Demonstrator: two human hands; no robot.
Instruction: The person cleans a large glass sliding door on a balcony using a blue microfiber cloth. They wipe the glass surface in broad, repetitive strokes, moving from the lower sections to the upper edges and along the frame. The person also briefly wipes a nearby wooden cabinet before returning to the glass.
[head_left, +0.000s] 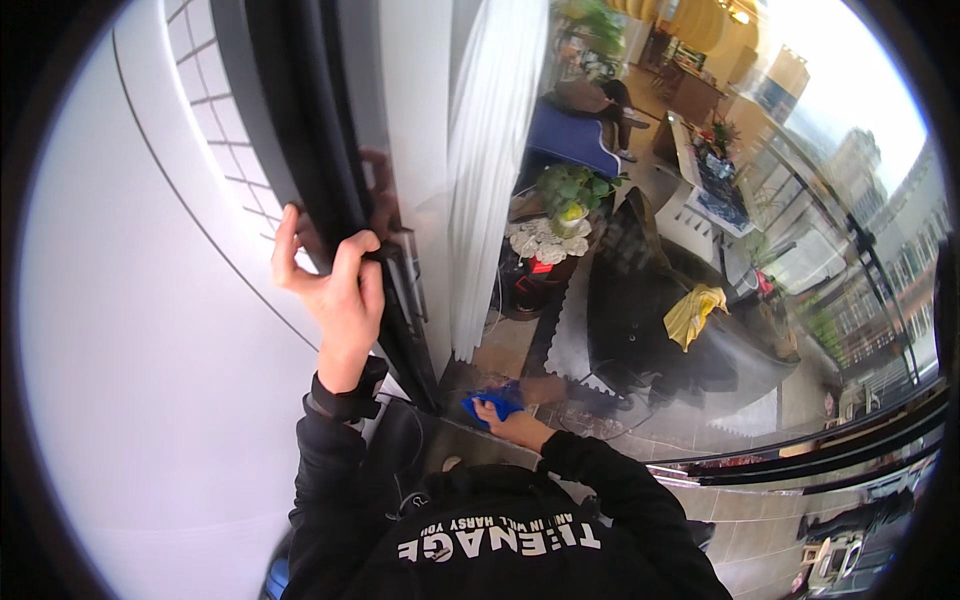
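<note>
My left hand (334, 292) is raised to the tall black frame (311, 142) of a glass door or window, its fingers hooked around the frame's edge. A dark band sits on that wrist. Lower down, my right hand (517, 427) presses a blue cloth (487, 405) against the bottom corner of the glass pane (615, 390). Some of the cloth is hidden under the fingers, and the glass mirrors hand and cloth faintly.
Seen through or in the glass are a white curtain (491, 180), a potted plant (574, 191), a dark armchair (630, 300) with a yellow cloth (696, 315), and a seated person (600, 97). A white wall (150, 375) stands at my left.
</note>
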